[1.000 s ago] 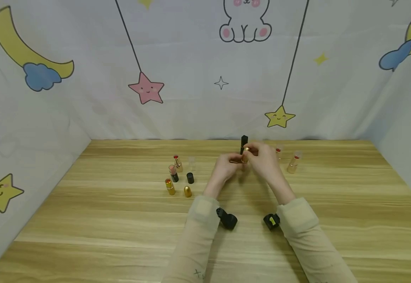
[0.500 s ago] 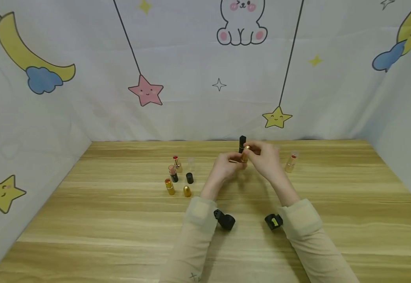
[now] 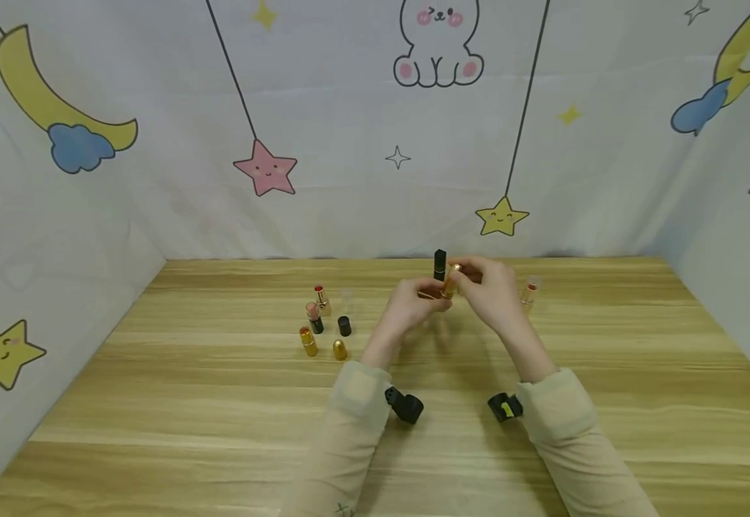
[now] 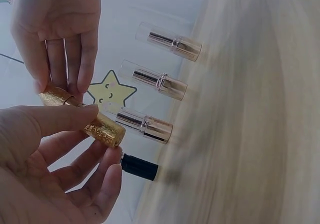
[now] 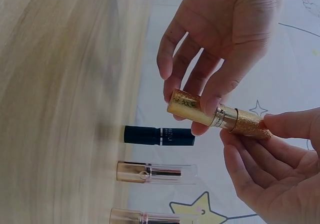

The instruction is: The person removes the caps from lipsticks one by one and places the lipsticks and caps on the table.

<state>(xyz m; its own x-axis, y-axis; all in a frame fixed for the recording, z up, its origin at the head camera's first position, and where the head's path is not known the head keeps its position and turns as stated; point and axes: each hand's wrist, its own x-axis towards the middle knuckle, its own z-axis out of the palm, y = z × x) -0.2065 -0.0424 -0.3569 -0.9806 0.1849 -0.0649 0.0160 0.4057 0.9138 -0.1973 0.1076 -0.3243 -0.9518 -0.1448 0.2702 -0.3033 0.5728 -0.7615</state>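
Between both hands is a textured gold lipstick [image 3: 448,287], its cap drawn partway off so a shiny inner collar [image 5: 229,120] shows. My left hand [image 3: 410,303] holds the lipstick's base [image 4: 105,127] with the thumb across it and the fingers behind. The cap [image 5: 251,124] is pinched by the thumb and fingers of my right hand [image 3: 492,291]. Just behind the hands a black lipstick [image 3: 439,266] stands upright with its cap on. Beside it, the left wrist view shows a row of three rose-gold lipsticks [image 4: 157,129] under clear caps.
Left of the hands stand three uncapped lipsticks: a gold one [image 3: 309,342], a black one [image 3: 316,321] and a rose-gold one [image 3: 322,301]. Near them are a gold cap [image 3: 339,350], a black cap [image 3: 344,326] and a clear cap [image 3: 347,298]. A patterned cloth [image 3: 349,222] hangs behind the table.
My right hand has shifted slightly right, away from the left one, with the cap. More of the gold lipstick shows between the hands. The head view has shifted a little.
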